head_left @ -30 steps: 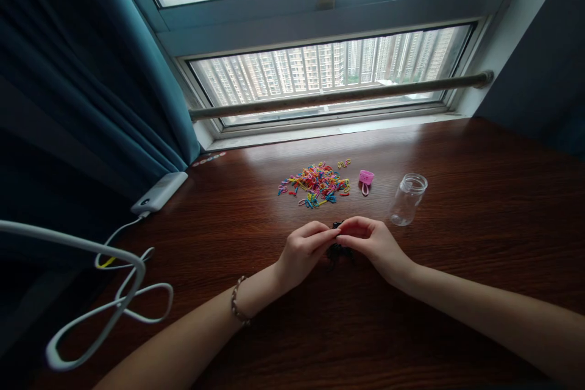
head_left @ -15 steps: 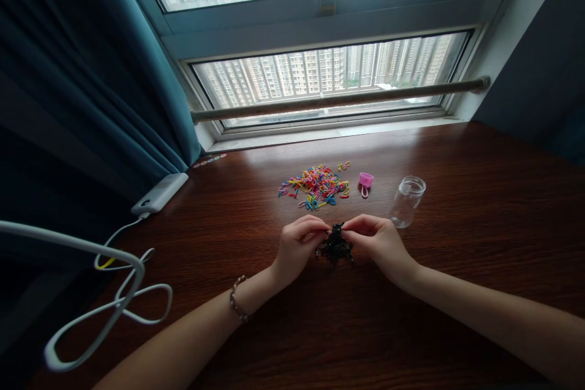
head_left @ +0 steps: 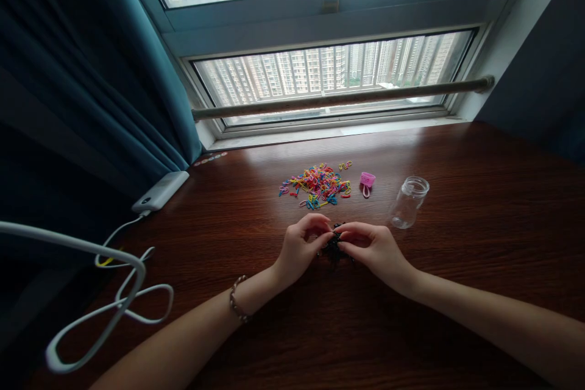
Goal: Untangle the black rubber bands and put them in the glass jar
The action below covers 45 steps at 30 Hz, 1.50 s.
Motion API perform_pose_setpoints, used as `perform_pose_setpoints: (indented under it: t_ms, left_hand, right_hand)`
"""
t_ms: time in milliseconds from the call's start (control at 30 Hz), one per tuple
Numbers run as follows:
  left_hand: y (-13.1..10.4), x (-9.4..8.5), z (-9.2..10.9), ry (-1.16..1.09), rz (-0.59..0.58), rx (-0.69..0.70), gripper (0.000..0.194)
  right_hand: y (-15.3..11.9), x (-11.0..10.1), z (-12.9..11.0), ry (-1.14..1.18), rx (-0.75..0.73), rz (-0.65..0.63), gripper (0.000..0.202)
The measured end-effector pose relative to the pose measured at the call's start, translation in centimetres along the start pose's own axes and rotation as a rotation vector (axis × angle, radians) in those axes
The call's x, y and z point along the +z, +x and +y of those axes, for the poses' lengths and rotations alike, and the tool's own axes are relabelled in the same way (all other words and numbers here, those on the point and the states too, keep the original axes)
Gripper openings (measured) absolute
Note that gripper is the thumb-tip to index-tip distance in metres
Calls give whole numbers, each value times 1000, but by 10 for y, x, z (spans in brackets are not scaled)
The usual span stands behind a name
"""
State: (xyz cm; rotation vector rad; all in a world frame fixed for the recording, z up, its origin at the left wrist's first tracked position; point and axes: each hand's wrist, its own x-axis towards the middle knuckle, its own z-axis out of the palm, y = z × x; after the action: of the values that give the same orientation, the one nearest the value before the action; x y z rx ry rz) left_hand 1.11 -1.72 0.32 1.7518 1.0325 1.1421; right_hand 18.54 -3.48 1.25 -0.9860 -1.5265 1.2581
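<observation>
My left hand (head_left: 299, 248) and my right hand (head_left: 372, 248) meet fingertip to fingertip over a small heap of black elastic bands (head_left: 332, 250) on the dark wooden table (head_left: 479, 213). Both hands pinch at the black bands, and the fingers hide most of the heap. Farther from me lies a pile of small coloured elastic bands (head_left: 315, 185). To its right sit a pink lid (head_left: 366, 180) and an uncapped clear glass jar (head_left: 408, 202). A beaded bracelet (head_left: 236, 300) circles my left wrist.
A white power bank (head_left: 160, 191) with a white cable (head_left: 109, 292) looping toward me lies at the table's left. A teal curtain (head_left: 91, 73) hangs on the left. The window with a horizontal rail (head_left: 342, 97) runs along the table's far edge.
My hands were together, spread slightly half a second ago with the black bands showing between them, and have now closed together over the heap again.
</observation>
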Motion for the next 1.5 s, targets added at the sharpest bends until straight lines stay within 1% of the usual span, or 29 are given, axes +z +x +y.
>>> perform_pose_setpoints:
  t_ms: [133,233,300,333,367,433,533,567,600,633,700,733,800,867,1067,1200,1300,1400,1500]
  left_hand:
    - [-1,0,0,37,-38,5,17]
    - [-2,0,2,38,-67,22,21]
    - [-1,0,3,24,-85,42,24]
    - [-1,0,4,21,-89,54,24]
    - [-1,0,4,21,-91,64,24]
    - [0,0,4,37,-87,77,22]
    - [2,-1,2,88,-80,89,17]
    - [2,-2,1,110,-74,93,15]
    - [3,-2,0,131,-67,96,14]
    - [4,-3,-1,149,-59,100,13]
    - [5,-4,-2,183,-42,110,12]
    - [6,-5,-3,201,-33,117,12]
    - [7,-5,-4,237,-18,123,12]
    - [7,-5,-5,257,-17,120,12]
    - [8,-5,-5,246,-73,120,13]
    - [9,-5,-2,262,-78,132,12]
    - [9,-5,0,280,-77,143,12]
    - [9,-5,1,279,-79,125,12]
    - [9,-5,1,279,-81,115,12]
  right_hand:
    - [-2,1,3,-46,-31,21,15]
    - [-1,2,2,-116,-60,38,13]
    - [2,-1,-8,-182,-96,48,11]
    - [5,-5,-17,-218,-118,41,11]
    - [8,-12,-29,-255,-140,33,10]
    - [14,-34,-61,-327,-166,-14,10]
    - [21,-79,-111,-477,-120,16,14]
    - [22,-94,-124,-549,-104,43,15]
    - [23,-106,-133,-636,-90,98,15]
    - [24,-116,-139,-715,-66,139,15]
    - [25,-127,-142,-845,-12,175,13]
    - [26,-128,-140,-888,18,165,12]
    - [28,-128,-134,-940,65,127,11]
    - [30,-126,-129,-969,80,108,11]
    - [32,-131,-125,-1002,76,92,13]
    - [31,-132,-124,-991,67,70,14]
    - [31,-131,-123,-980,38,84,15]
    - [30,-131,-123,-958,5,104,16]
    - [29,-132,-123,-951,-71,133,14]
